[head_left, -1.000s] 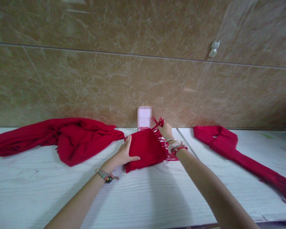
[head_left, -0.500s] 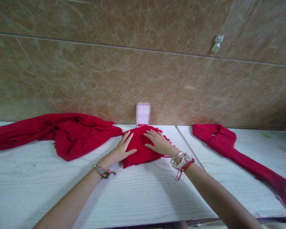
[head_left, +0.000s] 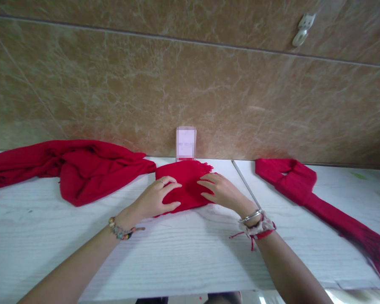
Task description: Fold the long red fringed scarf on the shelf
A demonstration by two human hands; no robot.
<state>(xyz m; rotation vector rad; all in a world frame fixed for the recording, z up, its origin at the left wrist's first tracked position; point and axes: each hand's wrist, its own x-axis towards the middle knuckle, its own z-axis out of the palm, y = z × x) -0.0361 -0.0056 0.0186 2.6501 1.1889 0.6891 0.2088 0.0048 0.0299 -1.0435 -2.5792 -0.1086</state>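
A folded red scarf (head_left: 185,175) lies on the white wood-grain tabletop (head_left: 190,257), its fringe showing at the back right corner. My left hand (head_left: 153,196), with a ring on one finger and beads at the wrist, rests over the scarf's left part. Its thumb and fingers are apart. Across from it, my right hand (head_left: 224,191) lies on the scarf's right edge, fingers spread and a little bent. Both palms face down on the cloth, and neither hand grips it.
Left of the hands lies a loosely bunched red scarf (head_left: 88,173). Another red scarf (head_left: 294,183), looped with a fringed end, lies at right. A phone-like object (head_left: 186,143) leans on the marbled tile wall (head_left: 129,93). A grey strip (head_left: 245,181) crosses the tabletop.
Both hands have drawn slightly toward the front of the folded scarf, and my right hand has shifted toward its right edge. The fingers are more bent. The view has tilted a little.
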